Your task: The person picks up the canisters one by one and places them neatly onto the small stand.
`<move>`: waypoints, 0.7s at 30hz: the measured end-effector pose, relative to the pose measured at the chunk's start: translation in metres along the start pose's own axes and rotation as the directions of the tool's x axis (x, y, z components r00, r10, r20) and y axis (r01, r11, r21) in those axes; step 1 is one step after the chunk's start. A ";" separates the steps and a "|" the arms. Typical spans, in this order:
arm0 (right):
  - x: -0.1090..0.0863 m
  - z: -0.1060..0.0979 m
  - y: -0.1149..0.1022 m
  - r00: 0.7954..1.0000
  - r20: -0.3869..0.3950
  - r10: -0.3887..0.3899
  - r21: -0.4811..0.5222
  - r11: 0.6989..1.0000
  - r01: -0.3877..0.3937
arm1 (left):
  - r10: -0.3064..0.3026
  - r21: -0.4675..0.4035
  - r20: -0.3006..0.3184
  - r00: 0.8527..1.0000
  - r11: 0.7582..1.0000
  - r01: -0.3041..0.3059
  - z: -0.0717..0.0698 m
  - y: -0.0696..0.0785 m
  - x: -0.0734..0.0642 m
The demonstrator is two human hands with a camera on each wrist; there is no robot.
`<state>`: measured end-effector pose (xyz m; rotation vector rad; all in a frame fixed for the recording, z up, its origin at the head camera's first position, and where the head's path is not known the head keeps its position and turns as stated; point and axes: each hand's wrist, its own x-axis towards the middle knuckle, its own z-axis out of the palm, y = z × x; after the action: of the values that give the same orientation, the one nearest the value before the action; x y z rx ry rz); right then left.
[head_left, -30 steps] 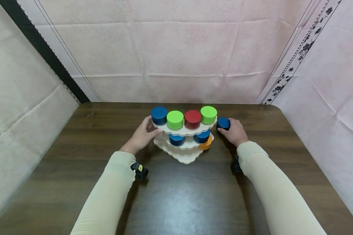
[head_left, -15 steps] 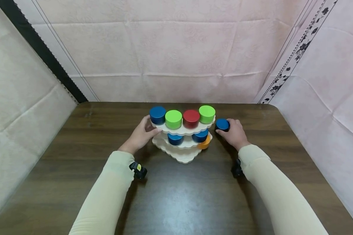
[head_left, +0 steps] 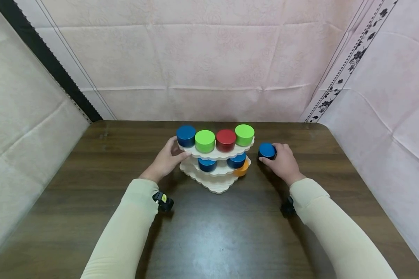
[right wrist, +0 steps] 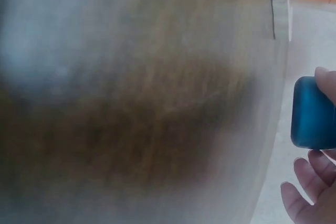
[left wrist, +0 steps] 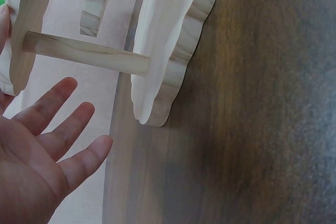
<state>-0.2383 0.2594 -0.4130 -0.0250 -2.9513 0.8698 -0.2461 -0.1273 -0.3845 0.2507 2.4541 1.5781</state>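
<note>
A tiered wooden stand [head_left: 219,185] with scalloped boards stands on the table. On its top board are a blue cylinder [head_left: 186,136], a green cylinder [head_left: 205,141], a red cylinder [head_left: 225,140] and a second green one. Lower boards carry two blue cylinders and an orange piece [head_left: 241,169]. My left hand [head_left: 165,162] grips the top board's left edge between thumb and forefinger; its other fingers spread loosely below in the left wrist view. Right of the stand, my right hand [head_left: 284,162] pinches a blue cylinder [right wrist: 313,113], held above the table and apart from the boards.
The brown wooden table [head_left: 209,240] extends in front of the stand and to both sides. Pale cloth [head_left: 209,69] hangs behind and at the sides. Wrist cameras are strapped on both arms. Round posts [left wrist: 89,53] join the stand's boards.
My right hand has drawn slightly away from the stand, to the right, with the blue cylinder in it. The left hand keeps its grip on the top board.
</note>
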 end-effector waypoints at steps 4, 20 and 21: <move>-0.009 -0.002 -0.002 1.000 -0.003 -0.007 -0.012 1.000 0.007 | -0.003 0.003 -0.002 1.000 1.000 0.003 0.000 0.000 -0.001; -0.044 -0.003 -0.008 0.997 0.062 -0.046 -0.046 0.998 0.049 | -0.008 0.004 -0.001 1.000 1.000 0.008 -0.001 0.002 -0.002; -0.046 -0.003 -0.009 0.997 0.062 -0.048 -0.041 0.998 0.051 | -0.008 0.007 0.000 1.000 1.000 0.008 -0.001 0.003 -0.002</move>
<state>-0.1924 0.2523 -0.4082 0.0732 -3.0123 0.8163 -0.2444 -0.1276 -0.3816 0.2413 2.4574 1.5665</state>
